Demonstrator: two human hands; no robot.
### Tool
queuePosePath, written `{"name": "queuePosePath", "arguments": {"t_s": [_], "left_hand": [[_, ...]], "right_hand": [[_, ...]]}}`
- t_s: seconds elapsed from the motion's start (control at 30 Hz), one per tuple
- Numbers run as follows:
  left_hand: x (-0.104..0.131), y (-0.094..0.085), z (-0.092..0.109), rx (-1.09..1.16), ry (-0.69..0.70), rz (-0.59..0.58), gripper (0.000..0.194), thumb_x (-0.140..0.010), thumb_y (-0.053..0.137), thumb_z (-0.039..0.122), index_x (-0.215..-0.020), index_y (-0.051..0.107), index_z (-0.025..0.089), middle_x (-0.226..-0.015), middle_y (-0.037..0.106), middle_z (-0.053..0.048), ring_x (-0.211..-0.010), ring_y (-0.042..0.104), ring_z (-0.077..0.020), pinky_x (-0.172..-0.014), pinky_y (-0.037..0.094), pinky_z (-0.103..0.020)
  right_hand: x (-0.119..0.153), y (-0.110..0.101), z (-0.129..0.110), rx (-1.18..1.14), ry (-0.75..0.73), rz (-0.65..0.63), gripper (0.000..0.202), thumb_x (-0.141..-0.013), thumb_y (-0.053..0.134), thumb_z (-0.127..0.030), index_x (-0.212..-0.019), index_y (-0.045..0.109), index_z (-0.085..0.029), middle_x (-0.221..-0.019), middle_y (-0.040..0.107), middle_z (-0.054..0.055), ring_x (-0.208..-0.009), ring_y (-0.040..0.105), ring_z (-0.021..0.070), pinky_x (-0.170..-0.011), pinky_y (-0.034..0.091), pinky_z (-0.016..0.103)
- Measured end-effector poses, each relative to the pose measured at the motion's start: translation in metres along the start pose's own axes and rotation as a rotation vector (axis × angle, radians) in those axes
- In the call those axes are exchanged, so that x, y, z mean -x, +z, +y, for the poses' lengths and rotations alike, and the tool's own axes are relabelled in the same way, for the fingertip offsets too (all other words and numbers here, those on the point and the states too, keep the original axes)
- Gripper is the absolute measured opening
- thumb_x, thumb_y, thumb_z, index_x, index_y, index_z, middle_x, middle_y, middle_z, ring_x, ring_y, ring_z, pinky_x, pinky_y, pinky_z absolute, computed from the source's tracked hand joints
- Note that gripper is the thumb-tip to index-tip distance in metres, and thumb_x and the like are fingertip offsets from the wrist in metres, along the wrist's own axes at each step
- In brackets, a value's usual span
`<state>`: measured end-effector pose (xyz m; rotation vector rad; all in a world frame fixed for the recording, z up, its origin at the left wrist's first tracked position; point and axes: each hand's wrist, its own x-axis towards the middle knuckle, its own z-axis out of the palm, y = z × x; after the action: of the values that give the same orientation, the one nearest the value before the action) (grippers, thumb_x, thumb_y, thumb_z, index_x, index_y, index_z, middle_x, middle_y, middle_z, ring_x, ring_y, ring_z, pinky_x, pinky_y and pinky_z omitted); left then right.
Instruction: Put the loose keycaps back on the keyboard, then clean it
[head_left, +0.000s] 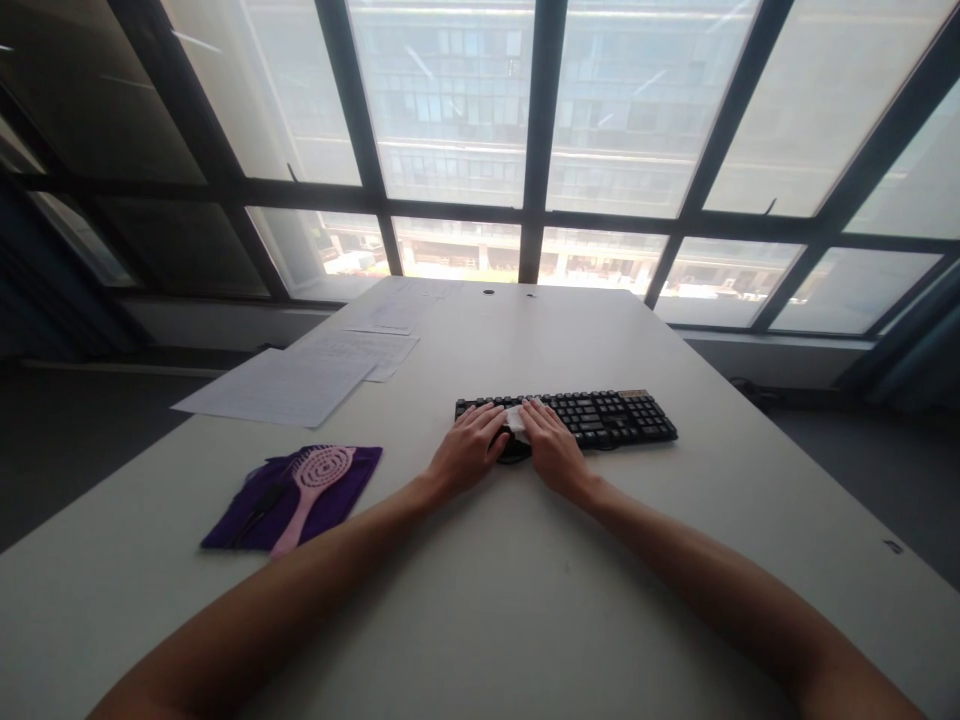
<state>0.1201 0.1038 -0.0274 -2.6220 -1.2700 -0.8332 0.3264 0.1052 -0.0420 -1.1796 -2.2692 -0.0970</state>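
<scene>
A black keyboard lies across the white desk in front of me, slightly angled. My left hand rests on its left end, fingers stretched out and lying flat on the keys. A crumpled white tissue sits on the keys between my hands. The fingers of my right hand hold it pressed against the keyboard. Part of the tissue is hidden under those fingers. Below the keyboard's near edge, between my hands, a dark loop of what looks like cable shows.
On the left, a pink hairbrush and a dark slender item lie on a purple cloth pouch. Printed paper sheets spread along the desk's left edge. The desk reaches to large windows.
</scene>
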Motion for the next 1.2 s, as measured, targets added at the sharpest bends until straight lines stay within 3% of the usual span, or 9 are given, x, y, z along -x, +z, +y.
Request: {"name": "queuePosePath", "arguments": {"t_s": [0.27,0.53,0.77,1.0,1.2], "left_hand": [[0.001,0.000,0.002,0.019,0.021,-0.061,0.052,-0.101,0.047,0.038,-0.147,0.047,0.015,-0.151,0.050,-0.014,-0.143,0.044,-0.0280,-0.120,0.035,-0.048],[0.001,0.000,0.001,0.040,0.067,-0.129,0.051,-0.099,0.056,0.033,-0.146,0.048,0.017,-0.150,0.052,-0.014,-0.141,0.047,-0.0274,-0.120,0.036,-0.049],[0.000,-0.003,0.001,0.059,0.098,-0.081,0.041,-0.093,0.063,0.024,-0.133,0.060,0.018,-0.138,0.063,-0.011,-0.129,0.057,-0.0276,-0.115,0.043,-0.047],[-0.001,-0.003,0.001,0.069,0.110,-0.042,0.048,-0.096,0.059,0.026,-0.143,0.052,0.018,-0.144,0.058,-0.013,-0.134,0.053,-0.0274,-0.114,0.045,-0.046],[0.001,0.004,-0.002,0.054,0.110,-0.048,0.047,-0.097,0.057,0.027,-0.143,0.053,0.019,-0.145,0.057,-0.013,-0.135,0.053,-0.0274,-0.115,0.043,-0.047]], "right_hand": [[0.000,-0.003,-0.001,0.009,-0.036,-0.088,0.046,-0.102,0.042,-0.023,-0.145,0.052,-0.011,-0.154,0.046,0.017,-0.145,0.040,0.0291,-0.120,0.034,0.046],[0.001,-0.004,-0.005,-0.009,-0.063,-0.093,0.048,-0.099,0.050,-0.024,-0.146,0.052,-0.012,-0.151,0.051,0.015,-0.144,0.043,0.0261,-0.121,0.035,0.043],[0.000,-0.007,-0.009,-0.025,-0.062,-0.078,0.039,-0.100,0.051,-0.021,-0.138,0.059,-0.015,-0.144,0.058,0.013,-0.138,0.051,0.0244,-0.116,0.041,0.040],[0.002,-0.002,-0.008,-0.022,-0.051,-0.080,0.053,-0.100,0.052,-0.023,-0.150,0.045,-0.009,-0.156,0.043,0.018,-0.149,0.034,0.0272,-0.123,0.028,0.044],[0.000,-0.002,-0.007,0.002,-0.056,-0.093,0.051,-0.100,0.054,-0.027,-0.147,0.050,-0.010,-0.153,0.048,0.016,-0.145,0.040,0.0275,-0.122,0.032,0.043]]}}
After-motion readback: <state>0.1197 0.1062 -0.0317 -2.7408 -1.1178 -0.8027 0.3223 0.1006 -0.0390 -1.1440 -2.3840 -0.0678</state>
